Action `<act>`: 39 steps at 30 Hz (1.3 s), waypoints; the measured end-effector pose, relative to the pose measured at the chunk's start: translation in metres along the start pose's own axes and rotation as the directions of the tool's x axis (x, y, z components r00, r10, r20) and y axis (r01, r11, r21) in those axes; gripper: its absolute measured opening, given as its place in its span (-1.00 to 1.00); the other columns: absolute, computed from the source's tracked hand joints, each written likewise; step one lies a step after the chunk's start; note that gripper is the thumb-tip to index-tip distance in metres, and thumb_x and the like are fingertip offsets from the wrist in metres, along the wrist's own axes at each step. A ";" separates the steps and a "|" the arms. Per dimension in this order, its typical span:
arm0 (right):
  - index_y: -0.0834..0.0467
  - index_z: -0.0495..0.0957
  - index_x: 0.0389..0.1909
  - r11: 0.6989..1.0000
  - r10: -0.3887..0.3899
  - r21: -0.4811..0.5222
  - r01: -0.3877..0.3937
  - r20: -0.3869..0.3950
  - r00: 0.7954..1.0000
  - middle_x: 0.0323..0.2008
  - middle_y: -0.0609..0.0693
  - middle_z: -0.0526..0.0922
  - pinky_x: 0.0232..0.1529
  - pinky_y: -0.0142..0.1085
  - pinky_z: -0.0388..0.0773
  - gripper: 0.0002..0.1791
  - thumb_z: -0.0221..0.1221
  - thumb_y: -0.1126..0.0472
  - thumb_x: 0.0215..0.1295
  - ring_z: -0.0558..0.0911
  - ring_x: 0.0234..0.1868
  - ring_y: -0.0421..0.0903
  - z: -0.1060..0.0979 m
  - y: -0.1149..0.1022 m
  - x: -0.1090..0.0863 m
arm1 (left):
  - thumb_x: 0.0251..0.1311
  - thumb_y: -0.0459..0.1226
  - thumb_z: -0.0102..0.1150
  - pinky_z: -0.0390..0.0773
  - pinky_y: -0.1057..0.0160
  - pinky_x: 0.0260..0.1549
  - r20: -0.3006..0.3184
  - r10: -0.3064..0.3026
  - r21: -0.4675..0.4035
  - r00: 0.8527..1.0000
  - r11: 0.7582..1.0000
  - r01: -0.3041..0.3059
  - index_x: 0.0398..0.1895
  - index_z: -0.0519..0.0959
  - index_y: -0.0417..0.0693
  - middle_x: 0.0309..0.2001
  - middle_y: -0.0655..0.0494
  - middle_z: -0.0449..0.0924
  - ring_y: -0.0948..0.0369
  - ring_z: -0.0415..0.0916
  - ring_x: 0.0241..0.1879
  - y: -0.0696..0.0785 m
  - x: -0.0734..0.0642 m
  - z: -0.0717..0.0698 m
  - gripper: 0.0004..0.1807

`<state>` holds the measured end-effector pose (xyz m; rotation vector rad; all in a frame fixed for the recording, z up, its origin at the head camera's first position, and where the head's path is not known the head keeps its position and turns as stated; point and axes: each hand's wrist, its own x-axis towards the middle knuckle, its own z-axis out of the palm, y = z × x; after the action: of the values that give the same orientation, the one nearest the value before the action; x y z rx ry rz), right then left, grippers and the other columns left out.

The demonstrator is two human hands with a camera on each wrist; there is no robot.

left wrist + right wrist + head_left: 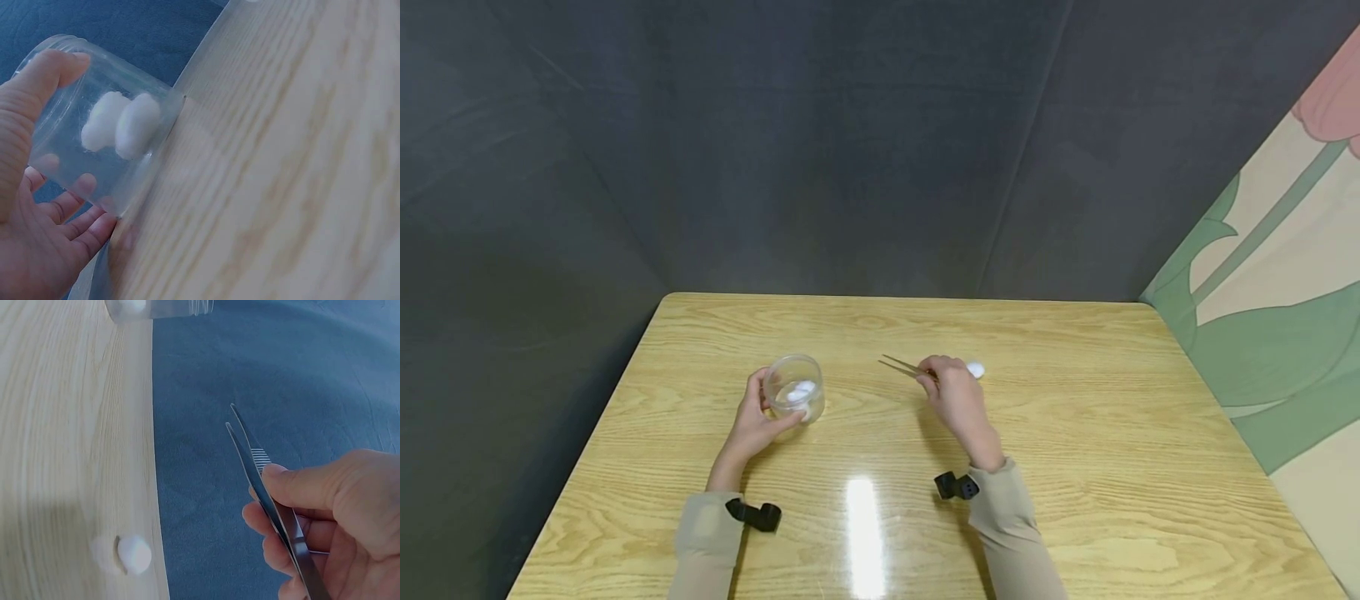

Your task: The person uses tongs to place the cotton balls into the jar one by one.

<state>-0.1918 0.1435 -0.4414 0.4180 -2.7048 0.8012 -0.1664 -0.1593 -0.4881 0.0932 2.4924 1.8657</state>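
A clear plastic jar [794,387] stands on the wooden table with white cotton balls [125,125] inside it. My left hand [758,422] grips the jar from its left side, thumb on one side and fingers on the other. Metal tweezers [275,509] are pinched between the thumb and fingers of my right hand [957,398]. Their two tips are spread slightly apart with nothing between them, pointing left toward the jar. One loose cotton ball [975,369] lies on the table just beyond the right hand.
The wooden table [1112,433] reaches back to a dark cloth [865,167] hanging behind it. On the right hangs a fabric with a leaf and flower pattern [1285,350]. Each sleeve cuff has a small black wrist camera [957,486].
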 end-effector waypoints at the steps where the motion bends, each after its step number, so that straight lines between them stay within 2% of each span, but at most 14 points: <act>1: 0.23 0.62 -0.29 1.000 0.002 -0.003 -0.002 0.002 1.000 -0.31 0.07 0.66 -0.32 -0.12 0.52 -0.89 0.26 0.29 0.17 0.58 -0.27 0.05 0.000 0.001 0.000 | -0.04 -0.43 0.36 0.29 0.01 -0.07 0.001 -0.005 -0.001 1.000 1.000 0.005 0.32 0.05 -0.21 0.20 -0.32 0.24 -0.15 0.27 0.06 0.004 -0.001 0.000 -0.12; 16: 0.23 0.61 -0.32 1.000 0.016 -0.017 -0.016 0.009 1.000 -0.37 0.06 0.65 -0.40 -0.15 0.51 -0.89 0.27 0.28 0.17 0.56 -0.34 0.02 -0.004 0.014 -0.001 | -0.04 -0.43 0.36 0.29 0.03 -0.07 0.008 0.008 -0.003 1.000 1.000 -0.008 0.31 0.06 -0.24 0.18 -0.33 0.26 -0.16 0.28 0.04 0.006 -0.002 0.000 -0.13; 28: 0.25 0.61 -0.32 0.998 0.059 -0.039 -0.059 0.012 0.998 -0.40 0.08 0.64 -0.41 -0.14 0.50 -0.90 0.27 0.31 0.16 0.55 -0.36 0.01 -0.008 0.022 -0.002 | -0.04 -0.45 0.35 0.29 0.02 -0.06 0.006 0.006 -0.002 1.000 1.000 -0.006 0.31 0.05 -0.28 0.19 -0.36 0.24 -0.18 0.27 0.05 0.007 -0.002 0.000 -0.13; 31: 0.27 0.60 -0.32 0.997 0.078 -0.030 -0.078 0.023 0.997 -0.41 0.09 0.63 -0.41 -0.15 0.49 -0.89 0.26 0.30 0.18 0.54 -0.38 0.01 -0.009 0.025 -0.003 | -0.04 -0.45 0.36 0.30 0.02 -0.08 0.004 0.013 -0.010 1.000 1.000 -0.013 0.31 0.05 -0.26 0.19 -0.36 0.24 -0.18 0.27 0.05 -0.001 0.000 0.000 -0.12; 36: 0.29 0.60 -0.31 0.995 0.104 -0.014 -0.103 0.033 0.994 -0.41 0.12 0.62 -0.43 -0.16 0.48 -0.88 0.25 0.30 0.19 0.53 -0.40 0.01 -0.009 0.031 -0.005 | -0.05 -0.38 0.40 0.32 0.10 -0.11 -0.010 0.007 -0.007 1.000 1.000 -0.007 0.32 0.07 -0.12 0.18 -0.24 0.28 -0.09 0.30 0.03 -0.023 0.008 0.001 -0.11; 39: 0.32 0.59 -0.32 0.995 0.100 -0.011 -0.100 0.025 0.995 -0.43 0.14 0.61 -0.46 -0.17 0.47 -0.88 0.25 0.32 0.18 0.53 -0.43 0.01 -0.009 0.034 -0.007 | -0.05 -0.34 0.41 0.33 0.14 -0.13 -0.012 0.017 0.000 1.000 1.000 -0.017 0.31 0.07 -0.09 0.18 -0.19 0.29 -0.05 0.31 0.02 -0.029 0.010 0.001 -0.11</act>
<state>-0.1956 0.1769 -0.4531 0.2948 -2.7711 0.8145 -0.1768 -0.1659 -0.5164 0.1035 2.5068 1.8789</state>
